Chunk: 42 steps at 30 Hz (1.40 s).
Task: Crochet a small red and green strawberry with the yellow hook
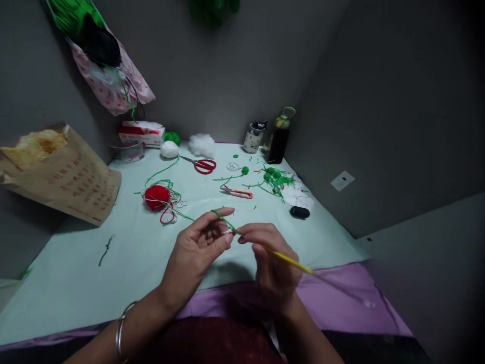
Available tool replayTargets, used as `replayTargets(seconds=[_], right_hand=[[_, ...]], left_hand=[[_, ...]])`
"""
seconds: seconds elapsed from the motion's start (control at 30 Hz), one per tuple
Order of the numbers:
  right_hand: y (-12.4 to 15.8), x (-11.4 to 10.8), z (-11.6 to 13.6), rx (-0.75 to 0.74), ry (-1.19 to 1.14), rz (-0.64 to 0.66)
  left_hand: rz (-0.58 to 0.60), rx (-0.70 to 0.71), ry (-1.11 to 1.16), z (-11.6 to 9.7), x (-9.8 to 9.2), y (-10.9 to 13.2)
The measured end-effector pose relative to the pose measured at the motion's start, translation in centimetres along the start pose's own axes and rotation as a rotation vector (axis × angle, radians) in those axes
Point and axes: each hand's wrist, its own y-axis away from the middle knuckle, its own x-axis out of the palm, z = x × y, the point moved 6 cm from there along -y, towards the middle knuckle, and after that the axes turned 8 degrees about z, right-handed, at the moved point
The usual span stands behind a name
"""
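Observation:
My left hand (200,247) pinches a small white and red crochet piece (228,231) between thumb and fingers. Green yarn (223,218) runs over its raised index finger and down to the piece. In my right hand (275,255) is a crochet hook (290,260) with a yellow handle, its tip meeting the yarn at the piece. The hook's far end is smeared by motion. A red yarn ball (157,197) tangled with green and white strands lies left of my hands. Orange-handled thread snips (237,193) rest just beyond them.
Red-handled scissors (204,166), white stuffing (202,145) and a white yarn ball (169,149) lie farther back. Green crocheted balls (271,174) with loose strands sit at right, near a dark thread spool (299,212) and a bottle (279,139). A paper bag of food (83,177) stands at left.

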Motion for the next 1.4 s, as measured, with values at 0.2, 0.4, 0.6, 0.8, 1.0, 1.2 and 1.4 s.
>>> replayTargets(seconds=[0.2, 0.4, 0.6, 0.8, 1.0, 1.2, 1.4], right_hand=[[0.9, 1.1, 1.4, -0.148, 0.424, 0.006], [0.4, -0.3, -1.0, 0.137, -0.151, -0.163], [-0.2, 0.5, -2.3, 0.251, -0.401, -0.126], [0.5, 0.9, -0.2, 0.052, 0.121, -0.062], [-0.1, -0.3, -2.4, 0.262, -0.344, -0.200], [-0.2, 0.6, -3.0, 0.304, -0.453, -0.150], [0.4, 0.9, -4.5, 0.456, -0.741, -0.174]], left_hand=[[0.042, -0.126, 0.249, 0.7, 1.0, 0.2], [0.064, -0.271, 0.429, 0.7, 0.9, 0.0], [0.043, -0.192, 0.291, 0.3, 1.1, 0.0], [-0.006, -0.163, 0.308, 1.2, 0.8, -0.1], [0.002, -0.237, 0.458, 1.1, 0.4, -0.5], [0.008, -0.147, 0.228, 0.8, 0.8, -0.4], [0.025, -0.171, 0.225, 0.7, 0.7, -0.1]])
